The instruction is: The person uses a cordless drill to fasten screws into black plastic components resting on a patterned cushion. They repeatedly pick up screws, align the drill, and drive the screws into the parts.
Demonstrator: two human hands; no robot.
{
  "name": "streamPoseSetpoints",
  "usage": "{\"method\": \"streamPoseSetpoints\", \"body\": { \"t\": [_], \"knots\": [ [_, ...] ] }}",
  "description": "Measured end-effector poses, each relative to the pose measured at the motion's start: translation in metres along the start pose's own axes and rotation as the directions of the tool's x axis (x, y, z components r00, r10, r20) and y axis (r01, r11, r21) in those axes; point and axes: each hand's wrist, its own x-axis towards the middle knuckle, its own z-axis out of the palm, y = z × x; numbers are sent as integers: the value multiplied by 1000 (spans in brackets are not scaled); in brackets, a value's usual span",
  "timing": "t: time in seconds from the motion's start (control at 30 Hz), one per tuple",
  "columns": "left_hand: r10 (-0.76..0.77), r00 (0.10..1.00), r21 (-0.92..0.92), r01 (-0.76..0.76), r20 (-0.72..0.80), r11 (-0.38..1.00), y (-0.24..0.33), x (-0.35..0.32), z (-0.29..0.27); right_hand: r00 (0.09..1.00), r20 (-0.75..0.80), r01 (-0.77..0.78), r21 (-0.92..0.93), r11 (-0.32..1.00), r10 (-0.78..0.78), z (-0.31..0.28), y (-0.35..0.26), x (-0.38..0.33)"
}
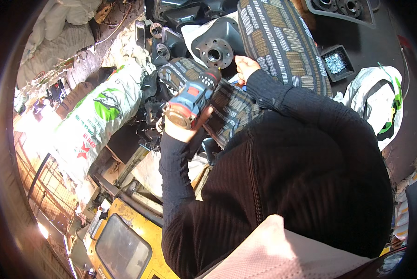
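Drill (191, 100), blue and red, is sitting in our left hand (184, 132) in the head view, that hand wrapping round it; its dark chuck (212, 74) is pointing ahead of the hand, toward a black flange (224, 53). Our right hand (247, 69) is curling just right of the flange; we cannot tell whether it is pinching anything. Patterned cushion (283, 42) is lying right of that hand.

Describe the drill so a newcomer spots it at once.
Find the long white sack with green patches. Right of it, the person's left hand, in a dark sleeve, holds the chunky blue-and-red power drill. Those colours set it apart from the black, round-flanged parts beyond.
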Motion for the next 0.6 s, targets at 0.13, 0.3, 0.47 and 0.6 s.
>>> {"method": "streamPoseSetpoints", "body": {
  "t": [0.13,0.3,0.47,0.6],
  "knots": [
    [-8,999,-101,12,43,995,0,-35,31,994,-22,103,-39,994,-103,-3,-4,-13],
    [-288,885,-316,410,366,856,32,-72,66,994,-14,110,-56,992,-111,5,-5,-15],
    [-53,988,-378,105,144,920,-12,-57,31,983,2,184,-93,979,-184,5,-4,-6],
    [-104,969,-348,19,-226,937,-31,20,48,960,-2,268,-289,919,-281,7,-2,0]
  ]
}}
